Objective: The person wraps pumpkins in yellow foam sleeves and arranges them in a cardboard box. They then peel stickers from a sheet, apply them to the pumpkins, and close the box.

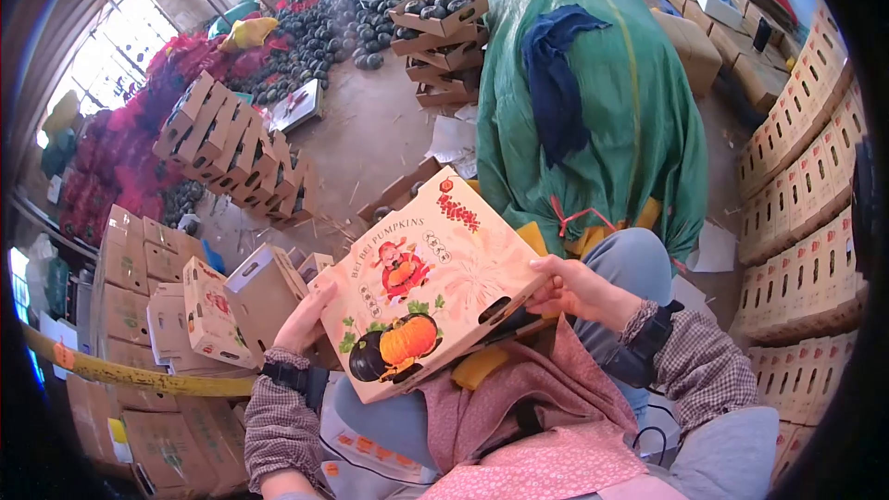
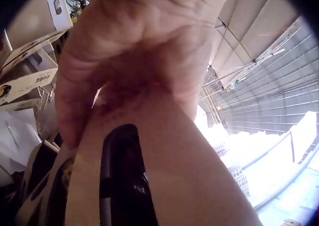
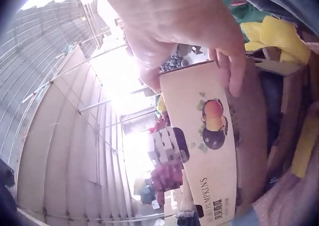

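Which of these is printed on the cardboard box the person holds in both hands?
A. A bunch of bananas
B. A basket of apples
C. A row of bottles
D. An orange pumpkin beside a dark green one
D: the pumpkin box, gripped by the left hand and right hand, shows an orange pumpkin beside a dark green one, under the words BEI BEI PUMPKINS.

Produce packing shed | dark pumpkins [image 1: 366, 0] heaped on concrete floor beyond the fingers | stacked printed cartons [image 1: 801, 185] right of them | red mesh sacks [image 1: 116, 162] left | corrugated roof [image 3: 55, 86] overhead
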The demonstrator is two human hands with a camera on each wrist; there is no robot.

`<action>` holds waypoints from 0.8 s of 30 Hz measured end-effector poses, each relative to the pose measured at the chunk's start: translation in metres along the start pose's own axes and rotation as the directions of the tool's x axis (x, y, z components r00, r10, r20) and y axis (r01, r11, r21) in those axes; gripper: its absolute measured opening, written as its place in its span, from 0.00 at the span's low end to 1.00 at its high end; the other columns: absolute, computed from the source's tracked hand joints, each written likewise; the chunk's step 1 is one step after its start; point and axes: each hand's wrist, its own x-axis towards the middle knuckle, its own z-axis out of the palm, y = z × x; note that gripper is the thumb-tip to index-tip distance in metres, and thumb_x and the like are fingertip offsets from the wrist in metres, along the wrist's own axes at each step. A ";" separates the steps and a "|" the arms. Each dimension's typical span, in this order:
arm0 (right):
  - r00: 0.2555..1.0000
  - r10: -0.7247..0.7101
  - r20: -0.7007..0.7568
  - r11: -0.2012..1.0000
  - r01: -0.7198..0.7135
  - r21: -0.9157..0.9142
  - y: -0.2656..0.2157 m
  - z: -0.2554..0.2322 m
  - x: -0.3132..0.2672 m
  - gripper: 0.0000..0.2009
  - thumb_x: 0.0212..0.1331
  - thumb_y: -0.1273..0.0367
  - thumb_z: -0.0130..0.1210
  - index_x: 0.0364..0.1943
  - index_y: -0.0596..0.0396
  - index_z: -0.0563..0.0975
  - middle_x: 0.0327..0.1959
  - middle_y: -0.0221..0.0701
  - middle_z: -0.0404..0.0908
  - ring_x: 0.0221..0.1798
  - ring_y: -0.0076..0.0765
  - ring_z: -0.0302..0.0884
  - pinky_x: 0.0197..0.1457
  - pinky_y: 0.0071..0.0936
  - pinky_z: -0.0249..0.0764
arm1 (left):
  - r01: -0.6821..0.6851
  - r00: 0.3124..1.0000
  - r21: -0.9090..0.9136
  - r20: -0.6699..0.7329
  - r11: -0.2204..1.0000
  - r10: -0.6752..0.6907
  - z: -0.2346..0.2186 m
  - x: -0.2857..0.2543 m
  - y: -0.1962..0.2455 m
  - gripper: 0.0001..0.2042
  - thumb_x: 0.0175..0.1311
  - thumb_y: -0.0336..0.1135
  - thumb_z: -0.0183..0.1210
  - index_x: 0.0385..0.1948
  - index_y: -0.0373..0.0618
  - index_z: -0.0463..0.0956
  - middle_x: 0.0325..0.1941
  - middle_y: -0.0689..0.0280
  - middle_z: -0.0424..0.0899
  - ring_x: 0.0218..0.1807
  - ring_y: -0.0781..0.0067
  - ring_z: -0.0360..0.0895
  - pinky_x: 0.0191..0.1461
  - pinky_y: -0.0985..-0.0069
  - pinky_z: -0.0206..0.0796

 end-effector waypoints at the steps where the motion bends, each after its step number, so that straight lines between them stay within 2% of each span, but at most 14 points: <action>1: 1.000 0.020 0.015 0.998 -0.021 0.064 0.004 -0.002 0.003 0.24 0.53 0.55 0.63 0.42 0.63 0.75 0.30 0.33 0.74 0.35 0.35 0.81 0.45 0.31 0.84 | -0.016 1.000 -0.010 0.000 1.000 0.016 -0.001 0.001 -0.002 0.25 0.70 0.46 0.53 0.63 0.44 0.62 0.59 0.64 0.75 0.57 0.72 0.76 0.58 0.73 0.72; 4: 0.999 0.041 0.033 0.982 -0.046 0.186 0.015 -0.001 0.009 0.25 0.57 0.57 0.58 0.52 0.61 0.71 0.37 0.38 0.77 0.46 0.47 0.80 0.58 0.47 0.77 | -0.038 0.999 0.014 -0.015 0.999 0.039 -0.002 -0.001 -0.006 0.25 0.69 0.46 0.55 0.62 0.44 0.63 0.58 0.65 0.76 0.55 0.74 0.77 0.55 0.73 0.74; 7: 0.999 -0.001 0.033 0.972 -0.006 0.235 0.019 0.010 0.003 0.25 0.57 0.55 0.58 0.47 0.63 0.72 0.30 0.32 0.72 0.40 0.43 0.80 0.54 0.45 0.80 | -0.027 0.999 0.056 -0.028 0.998 0.029 -0.010 0.001 -0.009 0.25 0.67 0.46 0.57 0.61 0.44 0.64 0.55 0.66 0.77 0.53 0.75 0.78 0.53 0.73 0.75; 10: 0.997 -0.074 -0.003 0.948 0.071 0.312 0.028 0.016 0.002 0.26 0.58 0.54 0.55 0.49 0.64 0.71 0.35 0.37 0.75 0.47 0.48 0.79 0.58 0.48 0.77 | 0.002 0.998 0.083 -0.062 0.997 0.003 -0.010 0.001 -0.005 0.26 0.65 0.47 0.60 0.59 0.44 0.66 0.53 0.67 0.78 0.52 0.75 0.78 0.52 0.73 0.75; 11: 0.995 -0.093 0.036 0.947 0.077 0.313 0.030 0.014 0.003 0.26 0.59 0.55 0.54 0.51 0.65 0.71 0.40 0.42 0.76 0.52 0.49 0.77 0.59 0.48 0.76 | 0.005 0.998 0.083 -0.069 0.997 0.001 -0.007 -0.001 -0.003 0.26 0.65 0.47 0.59 0.59 0.44 0.66 0.53 0.66 0.78 0.52 0.75 0.78 0.52 0.73 0.75; 14: 0.994 -0.106 0.041 0.955 0.090 0.282 0.029 0.020 -0.001 0.28 0.58 0.53 0.54 0.52 0.66 0.70 0.44 0.43 0.75 0.50 0.49 0.78 0.57 0.48 0.76 | 0.020 0.997 0.049 -0.081 0.999 -0.016 -0.006 -0.001 -0.001 0.24 0.65 0.44 0.60 0.59 0.43 0.67 0.53 0.65 0.78 0.51 0.73 0.79 0.53 0.72 0.74; 17: 0.999 0.000 0.036 0.975 -0.008 0.223 0.027 0.012 0.003 0.28 0.57 0.52 0.55 0.52 0.63 0.70 0.43 0.42 0.75 0.47 0.46 0.80 0.51 0.44 0.80 | -0.044 0.997 -0.007 -0.071 0.999 0.044 -0.005 -0.001 -0.009 0.23 0.64 0.40 0.61 0.58 0.41 0.67 0.53 0.64 0.79 0.52 0.73 0.78 0.54 0.72 0.74; 19: 0.971 0.042 -0.236 0.995 -0.062 -0.080 0.026 0.010 0.004 0.27 0.56 0.51 0.56 0.51 0.60 0.70 0.40 0.40 0.75 0.42 0.42 0.81 0.44 0.39 0.81 | -0.158 0.986 -0.037 -0.066 0.987 0.155 -0.002 0.003 -0.030 0.23 0.64 0.38 0.61 0.57 0.40 0.67 0.52 0.64 0.79 0.52 0.73 0.78 0.54 0.72 0.73; 20: 0.931 0.019 -0.366 0.969 -0.106 -0.221 0.024 0.008 0.005 0.27 0.56 0.51 0.56 0.51 0.58 0.71 0.38 0.39 0.76 0.40 0.40 0.82 0.40 0.37 0.81 | -0.210 0.967 0.065 -0.130 0.975 0.217 0.004 0.004 -0.036 0.21 0.66 0.39 0.59 0.56 0.39 0.67 0.52 0.65 0.78 0.51 0.76 0.76 0.54 0.73 0.71; 21: 0.918 -0.172 -0.356 0.921 0.022 -0.389 0.029 -0.001 0.010 0.24 0.57 0.51 0.56 0.50 0.55 0.71 0.35 0.34 0.75 0.35 0.33 0.80 0.31 0.30 0.78 | -0.251 0.947 0.091 -0.185 0.964 0.264 0.000 0.011 -0.043 0.21 0.66 0.40 0.60 0.56 0.39 0.68 0.51 0.65 0.79 0.50 0.75 0.77 0.52 0.74 0.72; 22: 0.941 -0.150 -0.305 0.922 0.022 -0.386 0.029 -0.003 0.016 0.25 0.57 0.52 0.56 0.50 0.55 0.71 0.36 0.33 0.76 0.34 0.32 0.80 0.30 0.28 0.77 | -0.281 0.923 0.117 -0.239 0.952 0.302 -0.003 0.017 -0.056 0.21 0.65 0.40 0.60 0.55 0.39 0.68 0.50 0.66 0.79 0.49 0.75 0.78 0.50 0.74 0.73; 24: 0.974 -0.113 -0.197 0.922 0.029 -0.386 0.024 -0.006 0.028 0.25 0.57 0.52 0.57 0.51 0.56 0.72 0.36 0.32 0.76 0.33 0.30 0.78 0.30 0.25 0.75 | -0.171 0.964 -0.081 -0.222 0.982 0.149 -0.008 0.020 -0.076 0.20 0.66 0.44 0.58 0.54 0.40 0.70 0.48 0.67 0.80 0.48 0.77 0.78 0.50 0.75 0.73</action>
